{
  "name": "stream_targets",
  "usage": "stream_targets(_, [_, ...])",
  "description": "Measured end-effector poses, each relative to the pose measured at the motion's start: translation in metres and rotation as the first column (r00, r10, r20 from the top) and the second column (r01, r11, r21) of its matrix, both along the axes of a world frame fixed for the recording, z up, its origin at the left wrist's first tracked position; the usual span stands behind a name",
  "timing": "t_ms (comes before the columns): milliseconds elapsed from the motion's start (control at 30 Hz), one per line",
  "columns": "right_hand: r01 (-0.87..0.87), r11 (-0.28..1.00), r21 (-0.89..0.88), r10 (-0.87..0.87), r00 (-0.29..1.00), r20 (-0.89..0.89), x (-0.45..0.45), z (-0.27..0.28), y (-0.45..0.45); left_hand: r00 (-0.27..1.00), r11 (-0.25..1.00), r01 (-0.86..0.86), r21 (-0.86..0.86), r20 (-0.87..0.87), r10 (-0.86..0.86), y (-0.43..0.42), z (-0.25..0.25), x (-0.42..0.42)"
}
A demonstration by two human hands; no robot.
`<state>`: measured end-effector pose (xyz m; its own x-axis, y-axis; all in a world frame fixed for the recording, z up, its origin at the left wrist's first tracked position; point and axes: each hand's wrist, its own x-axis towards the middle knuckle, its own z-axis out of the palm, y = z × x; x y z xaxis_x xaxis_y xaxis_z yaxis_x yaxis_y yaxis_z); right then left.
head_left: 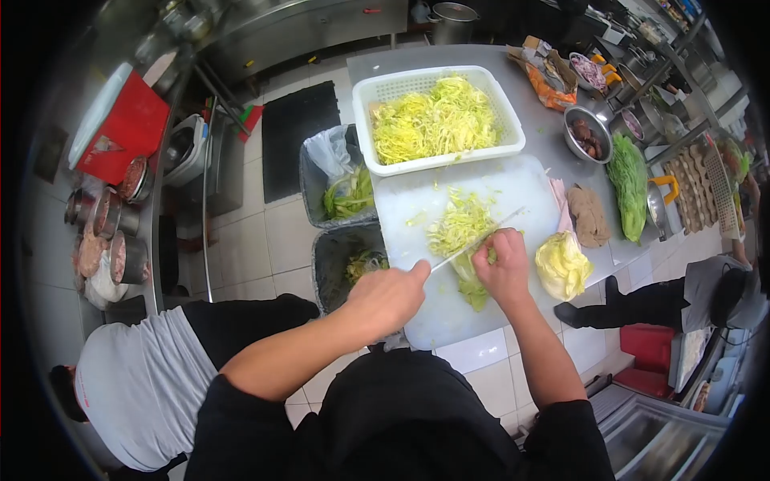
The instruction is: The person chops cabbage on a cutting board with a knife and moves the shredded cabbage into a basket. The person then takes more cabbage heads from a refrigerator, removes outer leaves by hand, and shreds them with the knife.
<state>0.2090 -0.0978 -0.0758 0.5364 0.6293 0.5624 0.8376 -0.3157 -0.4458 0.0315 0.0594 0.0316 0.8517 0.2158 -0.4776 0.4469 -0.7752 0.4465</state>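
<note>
My left hand (389, 298) is wrapped round the handle of a knife (483, 237), its blade slanting up and right over the white cutting board (521, 188). My right hand (504, 266), fingers curled, presses a piece of lettuce (472, 290) against the board, close beside the blade. Beyond the knife lies a loose heap of shredded lettuce (457, 223). A pale head of lettuce (564, 266) sits to the right of my right hand, at the board's edge. The white perforated basket (439, 163) behind the board holds a large pile of shreds.
Two lined bins, one with green trimmings (346, 194), stand left of the board. A metal bowl (587, 135), leafy greens (628, 188), a brown cloth (588, 216) and egg trays (694, 188) are on the right. People stand at left (144, 385) and right (714, 293).
</note>
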Motion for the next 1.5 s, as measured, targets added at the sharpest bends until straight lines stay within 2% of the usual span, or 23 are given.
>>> stream_targets(100, [0.006, 1.0, -0.003, -0.006, 1.0, -0.01, -0.002, 0.002, 0.0, 0.996, 0.998, -0.056, -0.026, -0.069, 0.054, -0.007, -0.05, 0.002])
stream_targets(200, [-0.042, 0.999, -0.009, 0.042, 0.999, 0.005, 0.001, 0.005, -0.005, 0.993, 1.0, -0.014, 0.007, -0.117, 0.015, 0.008, -0.057, 0.021])
stream_targets(233, [-0.076, 0.997, 0.002, 0.076, 0.997, 0.009, 0.001, 0.008, -0.008, 0.988, 0.998, -0.039, -0.047, -0.153, 0.032, 0.015, -0.048, 0.025])
stream_targets(333, [-0.104, 0.994, 0.034, 0.103, 0.994, 0.021, 0.001, 0.014, -0.011, 0.994, 0.998, -0.057, -0.017, -0.093, 0.055, 0.008, -0.025, 0.02])
stream_targets(433, [-0.08, 0.996, 0.028, 0.079, 0.997, 0.022, 0.0, 0.01, -0.011, 1.0, 0.994, -0.003, 0.107, 0.029, -0.001, -0.006, 0.01, -0.008])
stream_targets(533, [-0.055, 0.998, 0.033, 0.054, 0.998, 0.022, 0.002, 0.005, -0.007, 0.999, 0.993, -0.018, 0.119, -0.033, 0.022, -0.016, 0.007, -0.021])
stream_targets(600, [-0.055, 0.998, 0.029, 0.055, 0.998, 0.02, 0.0, 0.001, -0.008, 1.0, 0.997, -0.024, 0.067, 0.004, 0.024, -0.013, -0.046, 0.0])
stream_targets(833, [-0.037, 0.999, 0.012, 0.037, 0.999, 0.011, 0.001, 0.001, -0.009, 1.0, 0.998, 0.002, 0.061, 0.003, -0.002, -0.016, -0.009, -0.018])
stream_targets(933, [-0.044, 0.999, 0.006, 0.044, 0.999, -0.004, -0.001, 0.0, -0.008, 0.995, 0.999, -0.003, 0.049, 0.095, -0.002, -0.009, -0.07, 0.014])
stream_targets(1033, [-0.051, 0.999, 0.005, 0.051, 0.998, 0.028, 0.004, 0.004, -0.008, 1.0, 0.999, -0.007, 0.034, 0.027, 0.006, -0.007, -0.008, 0.004])
stream_targets(1133, [-0.037, 0.999, 0.025, 0.037, 0.999, 0.004, 0.001, -0.001, -0.009, 1.0, 0.999, 0.03, 0.035, -0.003, -0.03, -0.018, -0.021, -0.006])
stream_targets(1200, [-0.025, 0.999, 0.036, 0.025, 1.0, 0.007, 0.0, 0.0, -0.009, 0.999, 0.997, 0.028, 0.07, 0.038, -0.031, -0.013, -0.05, 0.01])
stream_targets(1267, [-0.014, 1.0, 0.025, 0.013, 0.999, 0.034, 0.0, 0.004, -0.013, 0.998, 0.997, 0.032, 0.075, 0.054, -0.036, -0.011, -0.036, 0.021])
stream_targets(1333, [-0.021, 0.999, 0.038, 0.019, 0.999, 0.05, 0.0, 0.005, -0.012, 0.999, 0.998, 0.031, 0.061, 0.009, -0.032, -0.008, -0.011, 0.01])
stream_targets(1433, [-0.021, 0.998, 0.057, 0.019, 0.999, 0.026, 0.002, -0.003, -0.011, 0.999, 1.0, 0.006, 0.021, -0.046, -0.005, -0.019, -0.002, -0.01])
stream_targets(1500, [-0.02, 0.998, 0.055, 0.02, 1.0, 0.004, 0.0, -0.006, -0.013, 0.999, 1.0, 0.0, 0.021, 0.04, -0.001, -0.019, -0.053, 0.005])
